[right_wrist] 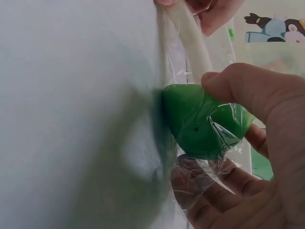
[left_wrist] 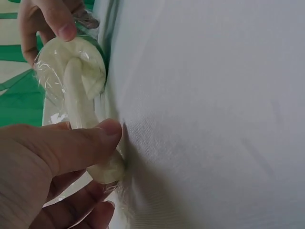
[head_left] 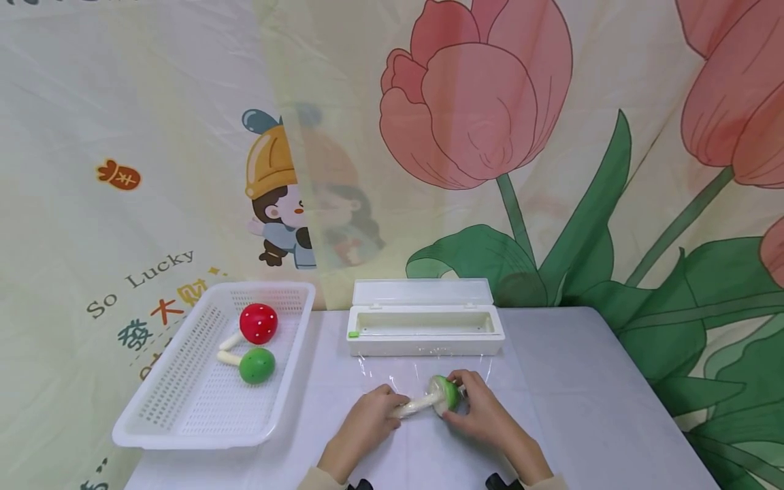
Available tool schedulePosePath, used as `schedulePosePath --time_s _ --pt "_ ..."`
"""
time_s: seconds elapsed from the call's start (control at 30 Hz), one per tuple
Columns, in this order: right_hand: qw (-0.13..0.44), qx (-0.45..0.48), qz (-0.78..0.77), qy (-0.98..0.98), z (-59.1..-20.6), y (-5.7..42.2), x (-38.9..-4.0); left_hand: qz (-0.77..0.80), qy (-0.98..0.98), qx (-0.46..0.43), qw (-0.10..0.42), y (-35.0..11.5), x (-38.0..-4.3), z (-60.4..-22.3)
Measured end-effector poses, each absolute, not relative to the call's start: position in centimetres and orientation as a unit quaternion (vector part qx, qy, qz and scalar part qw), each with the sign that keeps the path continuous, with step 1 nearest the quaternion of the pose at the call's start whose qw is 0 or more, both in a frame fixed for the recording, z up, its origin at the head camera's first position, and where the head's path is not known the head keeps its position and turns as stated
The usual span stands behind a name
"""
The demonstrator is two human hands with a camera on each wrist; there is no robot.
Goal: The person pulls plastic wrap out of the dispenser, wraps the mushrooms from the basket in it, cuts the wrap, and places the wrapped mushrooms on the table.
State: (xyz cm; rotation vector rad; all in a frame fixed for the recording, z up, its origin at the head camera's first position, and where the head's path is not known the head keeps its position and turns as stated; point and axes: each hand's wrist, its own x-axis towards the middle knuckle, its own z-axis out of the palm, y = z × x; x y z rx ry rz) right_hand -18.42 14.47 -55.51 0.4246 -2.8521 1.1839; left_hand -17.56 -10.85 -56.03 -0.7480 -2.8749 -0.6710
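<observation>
A toy mushroom with a green cap and a pale stem lies sideways between both hands, wrapped in clear cling film. My left hand pinches the end of the stem between thumb and fingers. At the cap, my right hand holds it with the thumb on its near rim and the fingers around the far side, where loose film bunches up. Behind the hands stands a white cling film box with its lid raised; film stretches from its front over the table.
On the left, a white plastic basket holds a red mushroom with white dots and a green mushroom. A white cloth covers the table. A curtain printed with tulips hangs behind.
</observation>
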Motion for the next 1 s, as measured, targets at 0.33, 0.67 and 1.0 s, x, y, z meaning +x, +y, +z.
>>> schedulePosePath --time_s 0.33,0.67,1.0 --pt "-0.018 0.156 0.37 -0.916 -55.3 15.4 -16.3 -0.252 -0.933 -0.255 0.018 -11.0 -15.4 -55.4" --pt "-0.037 0.151 0.366 -0.917 -54.7 15.7 -16.2 -0.309 -0.923 -0.225 -0.046 -11.4 -15.0 -55.2" --pt "-0.041 0.093 0.361 -0.927 -54.6 14.8 -18.3 -0.314 -0.923 -0.223 -0.014 -11.7 -16.2 -55.8"
